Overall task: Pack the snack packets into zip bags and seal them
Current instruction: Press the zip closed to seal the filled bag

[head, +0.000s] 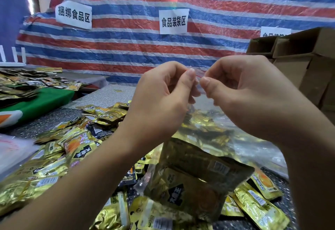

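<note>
A clear zip bag (190, 179) hangs in the air in front of me with gold snack packets inside it. My left hand (161, 95) and my right hand (241, 91) both pinch its top strip between thumb and fingers, close together at the centre of the view. The top edge of the bag is mostly hidden behind my fingers, so I cannot tell whether the zip is closed. Below the bag lies a loose heap of gold snack packets (59, 150) spread over the dark speckled table (41, 122).
Brown cardboard boxes (297, 55) stand at the right. A second pile of packets (23, 82) lies on a green cloth (47, 101) at the left. Clear plastic bags (10, 150) lie at the left edge. A striped tarpaulin with paper signs (173, 21) closes the back.
</note>
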Demonstrator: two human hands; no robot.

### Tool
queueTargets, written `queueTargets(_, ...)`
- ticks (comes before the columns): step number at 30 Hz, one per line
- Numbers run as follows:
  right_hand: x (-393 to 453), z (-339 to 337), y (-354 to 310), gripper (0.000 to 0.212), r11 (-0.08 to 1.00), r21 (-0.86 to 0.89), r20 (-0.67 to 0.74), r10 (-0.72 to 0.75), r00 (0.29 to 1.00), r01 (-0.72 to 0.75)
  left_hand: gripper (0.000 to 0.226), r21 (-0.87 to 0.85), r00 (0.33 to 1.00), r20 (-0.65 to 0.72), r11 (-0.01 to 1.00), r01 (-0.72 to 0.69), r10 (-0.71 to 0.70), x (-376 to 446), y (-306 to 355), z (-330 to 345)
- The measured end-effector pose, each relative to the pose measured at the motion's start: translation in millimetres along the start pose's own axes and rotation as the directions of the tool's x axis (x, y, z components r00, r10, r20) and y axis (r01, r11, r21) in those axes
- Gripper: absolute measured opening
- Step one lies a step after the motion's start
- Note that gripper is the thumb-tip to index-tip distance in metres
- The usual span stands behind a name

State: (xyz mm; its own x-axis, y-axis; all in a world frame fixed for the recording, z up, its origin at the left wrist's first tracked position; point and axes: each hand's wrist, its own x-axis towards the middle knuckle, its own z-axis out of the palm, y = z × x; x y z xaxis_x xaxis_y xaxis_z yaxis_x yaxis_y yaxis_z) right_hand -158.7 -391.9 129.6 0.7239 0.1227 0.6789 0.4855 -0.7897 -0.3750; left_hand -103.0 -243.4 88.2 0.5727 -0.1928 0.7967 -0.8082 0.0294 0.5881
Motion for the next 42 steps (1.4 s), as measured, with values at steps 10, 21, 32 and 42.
queueTargets(10, -3.1, -3.4, -6.4, 0.020, 0.998, 0.026, -0.025, -0.060, 0.998, 0.061, 0.021, 0.082, 0.995, -0.028, 0.992, -0.096, 0.099, -1.4, 5.9, 0.4)
queueTargets(21, -5.9, -3.9, -11.4, 0.020, 0.987, -0.048, -0.111, -0.156, 0.982, 0.151, 0.024, -0.060, 0.995, -0.077, 0.996, -0.073, 0.068, -3.5, 18.2, -1.1)
queueTargets(32, -6.7, -4.6, -11.1, 0.019, 0.988, -0.063, -0.099, -0.148, 0.984, 0.142, 0.025, -0.005, 0.992, -0.091, 0.996, -0.092, 0.091, -3.0, 16.0, -1.0)
queueTargets(42, -5.2, -4.8, -10.4, 0.021, 0.992, -0.021, -0.077, -0.125, 0.989, 0.124, 0.024, 0.026, 0.991, -0.079, 0.994, -0.110, 0.112, -2.8, 13.1, -1.6)
